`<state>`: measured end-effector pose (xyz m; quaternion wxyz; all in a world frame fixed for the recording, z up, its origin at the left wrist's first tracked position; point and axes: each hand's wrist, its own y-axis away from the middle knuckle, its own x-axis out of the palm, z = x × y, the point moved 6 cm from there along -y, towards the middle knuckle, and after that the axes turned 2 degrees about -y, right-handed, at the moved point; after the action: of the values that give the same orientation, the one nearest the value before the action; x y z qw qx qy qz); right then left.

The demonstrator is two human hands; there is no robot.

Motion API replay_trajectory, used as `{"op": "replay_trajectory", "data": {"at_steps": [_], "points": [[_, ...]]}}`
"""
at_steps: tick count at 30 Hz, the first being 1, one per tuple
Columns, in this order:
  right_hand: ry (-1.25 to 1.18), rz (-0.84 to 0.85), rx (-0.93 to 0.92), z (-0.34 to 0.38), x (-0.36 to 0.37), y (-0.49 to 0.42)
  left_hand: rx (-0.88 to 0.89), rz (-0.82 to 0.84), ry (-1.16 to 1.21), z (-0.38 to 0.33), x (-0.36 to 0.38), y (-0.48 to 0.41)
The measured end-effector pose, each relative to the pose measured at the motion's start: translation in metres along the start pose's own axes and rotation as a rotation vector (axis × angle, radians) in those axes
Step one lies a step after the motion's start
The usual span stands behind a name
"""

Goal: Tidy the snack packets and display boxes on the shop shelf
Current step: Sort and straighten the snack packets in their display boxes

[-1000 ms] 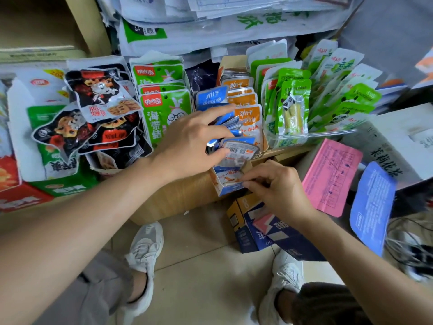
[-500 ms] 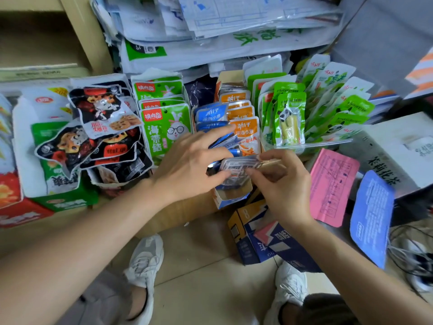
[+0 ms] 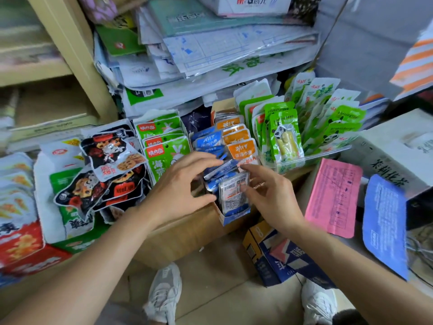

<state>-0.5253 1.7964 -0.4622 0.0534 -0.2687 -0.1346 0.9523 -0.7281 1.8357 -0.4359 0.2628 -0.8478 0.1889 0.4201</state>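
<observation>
Black packets point(image 3: 105, 174) lie heaped far left, with green packets point(image 3: 168, 148) upright beside them. Left hand point(image 3: 180, 188) clasps the row of blue packets point(image 3: 208, 139) standing in a small blue box point(image 3: 234, 216). Right hand point(image 3: 271, 195) pinches the front packet point(image 3: 233, 195), barcode side out, between thumb and forefinger; pink sheet point(image 3: 335, 195) lies further right.

Head-worn view, facing forward and down, close above snack packets point(image 3: 242, 150)

Right hand point(image 3: 269, 195) stood the packet point(image 3: 234, 195) upright in its box point(image 3: 234, 218).
</observation>
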Motion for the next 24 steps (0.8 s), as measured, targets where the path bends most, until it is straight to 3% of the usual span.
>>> {"op": "replay_trajectory", "data": {"at_steps": [7,15,19,24], "points": [[0.029,-0.001,-0.04,0.002,-0.001,0.007,0.11,-0.23,-0.081,-0.006,-0.009,0.003],[0.068,-0.01,0.0,0.002,0.003,0.001,-0.219,-0.411,0.01,0.004,-0.025,-0.01],[0.09,0.014,0.0,0.004,0.008,-0.003,-0.37,-0.271,0.001,0.009,-0.013,-0.017],[0.109,0.021,0.018,0.004,0.008,-0.002,-0.343,-0.096,-0.028,0.006,-0.003,-0.017]]}}
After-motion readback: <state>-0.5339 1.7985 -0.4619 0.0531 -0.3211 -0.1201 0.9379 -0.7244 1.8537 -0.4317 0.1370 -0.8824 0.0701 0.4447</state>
